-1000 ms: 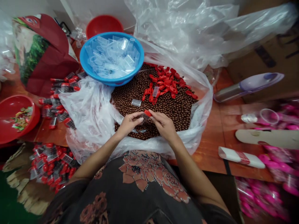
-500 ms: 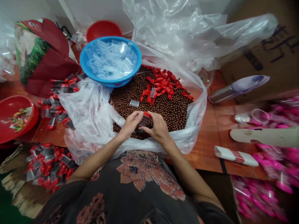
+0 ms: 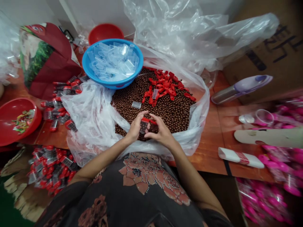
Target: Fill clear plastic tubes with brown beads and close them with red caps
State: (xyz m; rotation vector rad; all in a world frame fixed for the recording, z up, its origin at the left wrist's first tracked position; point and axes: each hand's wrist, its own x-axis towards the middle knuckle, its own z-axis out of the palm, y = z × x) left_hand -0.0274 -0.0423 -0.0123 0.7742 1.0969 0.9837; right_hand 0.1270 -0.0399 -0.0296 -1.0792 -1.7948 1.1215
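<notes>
1. Our left hand (image 3: 135,128) is bent around a small clear container (image 3: 143,126) and holds it between the thumb and the fingers. Inside the container we see dark brown contents, and its red cap (image 3: 145,119) is on the upper side.
2. Our right hand (image 3: 163,130) is half open and curved, with the thumb well apart from the fingers. It is just beside the container, near the red cap; whether its fingertips touch, we cannot tell.
3. The container is above the brown balls (image 3: 127,97), which fill an opened plastic bag (image 3: 200,119). This bag lies at the middle of the near edge of the tabletop (image 3: 213,138).
4. On the balls, toward the far edge, we have a heap of red plastic pieces (image 3: 169,85). A clear piece (image 3: 136,104) lies on the balls between this heap and our left hand.
5. A blue basin (image 3: 113,85), full of clear plastic pieces, stands at the far left part of the bag. Behind it is a red basin (image 3: 106,31), toward the far edge.
6. At the left of the bag we see filled containers (image 3: 56,110) with red ends, and farther left a red bowl (image 3: 35,121) with small colourful pieces.
7. On the right side of the tabletop lie a steel-and-lilac bottle (image 3: 236,90) and, close to the near edge, a white folded item (image 3: 239,156).
</notes>
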